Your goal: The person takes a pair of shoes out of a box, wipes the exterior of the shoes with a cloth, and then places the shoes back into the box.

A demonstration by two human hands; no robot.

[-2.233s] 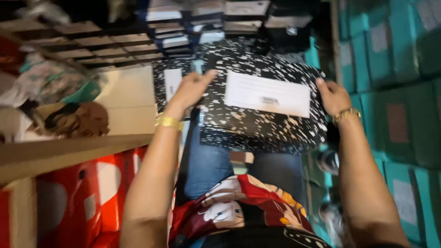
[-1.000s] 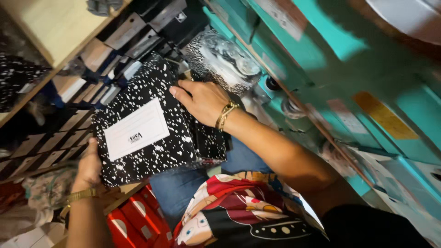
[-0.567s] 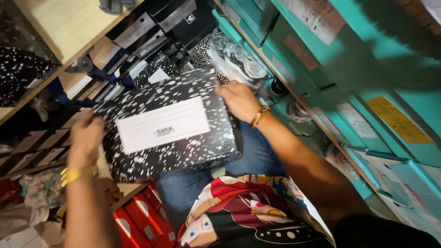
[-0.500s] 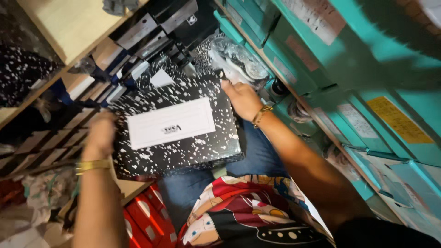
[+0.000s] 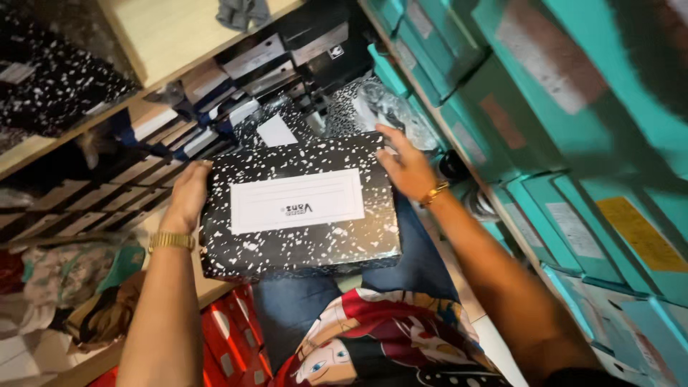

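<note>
I hold a black box speckled with white [image 5: 297, 244], a white label on its lid, over my lap. My left hand [image 5: 188, 197] grips its left side, with a gold bracelet on that wrist. On the box's far right corner rests my right hand [image 5: 407, 166], fingers spread along the edge, a gold bracelet on the wrist too. Beyond the box lies another speckled box [image 5: 265, 123] and some clear plastic wrapping [image 5: 387, 107].
Stacked teal boxes [image 5: 545, 122] fill the wall on my right. A wooden shelf [image 5: 165, 36] and rows of dark boxes with white labels [image 5: 215, 86] stand at the left. Red boxes [image 5: 229, 344] sit low at the left, beside a heap of cloth [image 5: 79, 287].
The view has swung from facing the shelves to looking along the teal wall. The speckled box has turned and come level over my lap, with both hands staying on its sides.
</note>
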